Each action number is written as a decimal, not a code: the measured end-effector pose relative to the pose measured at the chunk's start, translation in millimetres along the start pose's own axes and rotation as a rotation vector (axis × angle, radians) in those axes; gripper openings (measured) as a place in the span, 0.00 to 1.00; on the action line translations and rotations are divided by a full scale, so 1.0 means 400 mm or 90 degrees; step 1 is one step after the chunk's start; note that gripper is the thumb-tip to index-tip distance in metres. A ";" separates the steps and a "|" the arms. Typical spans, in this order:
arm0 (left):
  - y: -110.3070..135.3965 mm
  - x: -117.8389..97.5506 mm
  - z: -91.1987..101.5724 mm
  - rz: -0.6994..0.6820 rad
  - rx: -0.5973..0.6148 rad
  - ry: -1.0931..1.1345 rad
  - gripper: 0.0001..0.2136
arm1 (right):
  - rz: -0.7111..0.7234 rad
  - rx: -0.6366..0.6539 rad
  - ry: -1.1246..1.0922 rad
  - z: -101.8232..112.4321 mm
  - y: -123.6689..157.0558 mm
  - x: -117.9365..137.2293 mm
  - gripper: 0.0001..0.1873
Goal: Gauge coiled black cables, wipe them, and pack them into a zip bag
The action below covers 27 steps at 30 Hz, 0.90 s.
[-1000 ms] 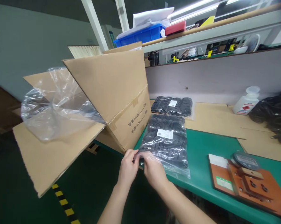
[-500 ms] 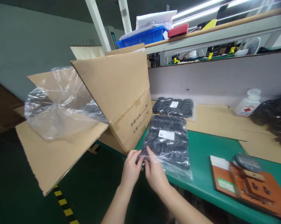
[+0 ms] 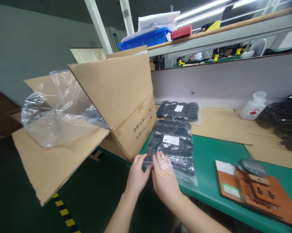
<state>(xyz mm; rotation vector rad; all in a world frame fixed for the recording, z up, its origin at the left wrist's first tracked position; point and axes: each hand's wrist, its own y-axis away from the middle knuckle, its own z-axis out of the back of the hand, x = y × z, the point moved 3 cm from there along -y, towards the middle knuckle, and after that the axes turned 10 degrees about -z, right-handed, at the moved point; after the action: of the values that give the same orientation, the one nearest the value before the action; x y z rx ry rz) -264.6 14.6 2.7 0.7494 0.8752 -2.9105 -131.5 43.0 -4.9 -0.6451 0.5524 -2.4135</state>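
A clear plastic bag of black rings point(image 3: 172, 147) with a white label lies on the green bench mat point(image 3: 214, 155) at its near edge. My left hand point(image 3: 138, 174) pinches the bag's near left corner. My right hand point(image 3: 164, 179) lies on the bag's open end, fingers stretched up under or against the clear film. A second bag of black rings point(image 3: 178, 111) rests farther back on brown cardboard.
A large open carton point(image 3: 117, 97) lined with a clear plastic bag point(image 3: 56, 110) stands tipped at the bench's left end. An orange fixture with a round gauge point(image 3: 255, 187) sits right. A white bottle point(image 3: 252, 108) and a black heap point(image 3: 282, 123) lie far right.
My hands have shifted slightly up onto the bag's near end; the right hand's fingers have spread flatter against the film. The bag has stayed in place.
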 end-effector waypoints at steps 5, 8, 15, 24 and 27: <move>0.002 0.000 -0.006 -0.020 -0.003 -0.010 0.15 | -0.002 0.051 0.035 -0.013 -0.062 -0.026 0.34; 0.010 0.003 -0.007 -0.035 -0.020 -0.005 0.13 | 0.004 0.066 0.029 -0.018 -0.099 -0.035 0.33; 0.020 0.009 -0.007 -0.043 -0.032 0.010 0.11 | 0.025 0.101 0.003 -0.001 -0.125 -0.060 0.26; 0.000 0.003 0.023 -0.029 0.004 0.028 0.13 | 0.039 0.127 -0.010 0.014 -0.122 -0.063 0.34; 0.000 0.014 0.035 -0.004 0.005 0.013 0.14 | 0.056 0.130 -0.013 0.014 -0.115 -0.047 0.35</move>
<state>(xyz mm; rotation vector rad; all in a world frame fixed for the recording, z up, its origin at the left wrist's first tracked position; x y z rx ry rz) -275.8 7.8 10.4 0.7798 0.8687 -2.9184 -134.3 87.8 17.2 -0.5451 0.3133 -2.3398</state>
